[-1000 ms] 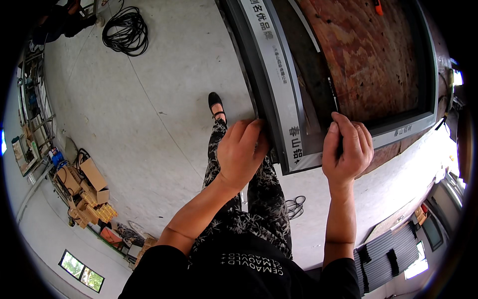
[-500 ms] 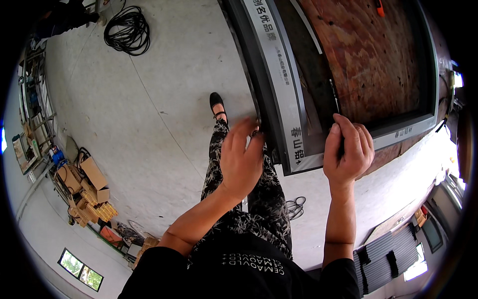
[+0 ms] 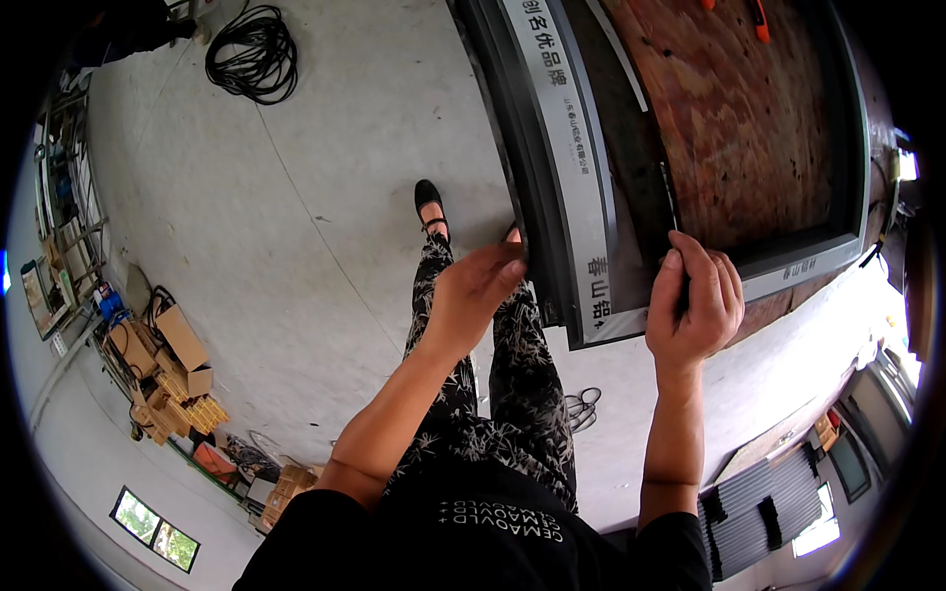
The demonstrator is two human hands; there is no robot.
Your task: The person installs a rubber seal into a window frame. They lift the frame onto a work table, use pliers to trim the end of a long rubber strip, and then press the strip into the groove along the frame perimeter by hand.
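A dark grey metal window frame (image 3: pixel 581 197), with printed silver film on its faces, lies at the upper right. My left hand (image 3: pixel 478 295) is at its outer left edge, thumb and fingers pressed together. Anything between those fingertips is hidden. By the near inner corner is my right hand (image 3: pixel 698 300), its fingers curled into a pinch. A thin dark strip with white marks (image 3: pixel 667 187) runs along the inner opening down to those fingertips; whether they grip it is unclear.
A reddish-brown wooden board (image 3: pixel 744 118) shows inside the frame, with an orange-handled tool (image 3: pixel 761 20) on it. A coil of black cable (image 3: pixel 251 54) lies on the floor at upper left. Cardboard boxes (image 3: pixel 177 350) stand along the left wall. Scissors (image 3: pixel 582 409) lie on the floor.
My left hand has turned slightly, its fingers drawn closer together at the frame's edge. The frame appears slightly farther right in view. My right hand keeps its pinch at the corner.
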